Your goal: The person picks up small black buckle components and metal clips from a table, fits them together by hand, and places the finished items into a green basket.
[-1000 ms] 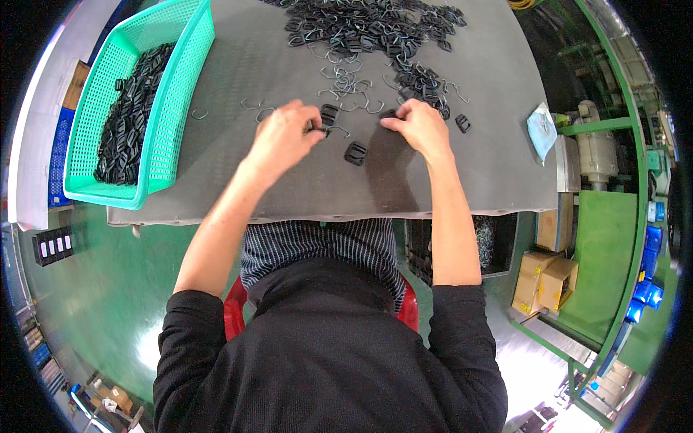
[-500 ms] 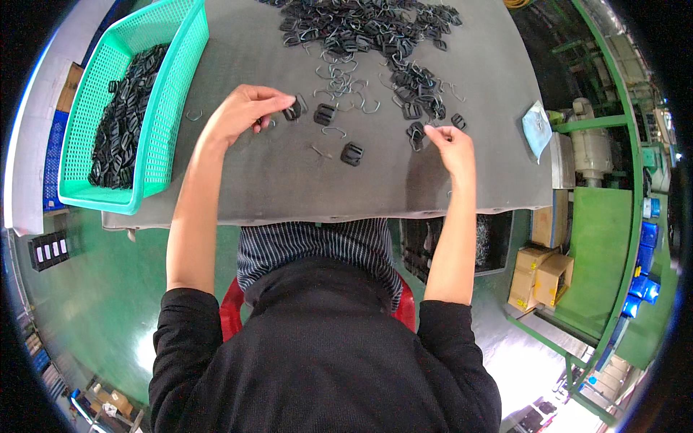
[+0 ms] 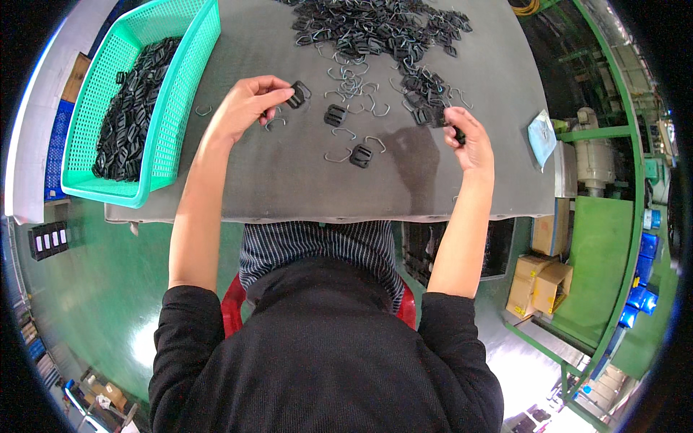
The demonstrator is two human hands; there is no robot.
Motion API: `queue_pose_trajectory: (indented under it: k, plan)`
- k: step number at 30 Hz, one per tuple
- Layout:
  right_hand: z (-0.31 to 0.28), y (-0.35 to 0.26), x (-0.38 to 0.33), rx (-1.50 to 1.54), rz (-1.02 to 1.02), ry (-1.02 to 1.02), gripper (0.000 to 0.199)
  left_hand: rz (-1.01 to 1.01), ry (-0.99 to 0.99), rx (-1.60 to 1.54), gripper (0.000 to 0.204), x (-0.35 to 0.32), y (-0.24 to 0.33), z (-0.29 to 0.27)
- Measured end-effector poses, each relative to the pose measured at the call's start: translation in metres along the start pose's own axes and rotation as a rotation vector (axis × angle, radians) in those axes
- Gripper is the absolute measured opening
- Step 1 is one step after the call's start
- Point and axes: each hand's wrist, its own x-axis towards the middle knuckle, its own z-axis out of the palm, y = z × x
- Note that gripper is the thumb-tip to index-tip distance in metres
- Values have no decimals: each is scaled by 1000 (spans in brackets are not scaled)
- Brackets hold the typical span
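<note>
My left hand (image 3: pixel 249 108) pinches a black plastic slide buckle (image 3: pixel 297 94) between thumb and fingertips above the grey table. A thin wire piece shows at the buckle's edge. A bent wire hook (image 3: pixel 275 121) lies below those fingers. My right hand (image 3: pixel 471 141) is closed with its fingers curled, and a black buckle (image 3: pixel 460 135) shows partly in them; a blurred dark piece sits by the fingertips. Between my hands lie a loose buckle (image 3: pixel 335 115) and a nearer buckle (image 3: pixel 361 156), the nearer one with wire hooks on both sides.
A large pile of black buckles and wire hooks (image 3: pixel 375 29) covers the far table, trailing into a smaller heap (image 3: pixel 424 90) beside my right hand. A green basket (image 3: pixel 164 130) of black buckles stands at left. A light-blue packet (image 3: pixel 541 138) lies near the right edge of the table (image 3: pixel 289 195).
My right hand has drawn back to the right, and its fingers have curled more. The left hand keeps its pinch on the buckle. Wire hooks now lie on both sides of the nearest buckle.
</note>
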Motion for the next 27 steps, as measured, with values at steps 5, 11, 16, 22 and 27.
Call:
queue_pose_trajectory:
  k: [5,11,16,22,27]
  plan:
    - [-7,11,-1,3,-6,-39,23,95,32,204,18,1,2,9]
    - [18,41,20,-1316,-393,356,31,-63,-236,-435,21,-2,6,9]
    - [29,12,21,-795,-125,104,26,-195,-223,-815,27,-3,6,18]
    - [26,3,11,-730,-129,135,21,133,69,546,37,4,7,80]
    - [30,-1,-3,-388,7,40,20,128,1,595,36,14,12,85]
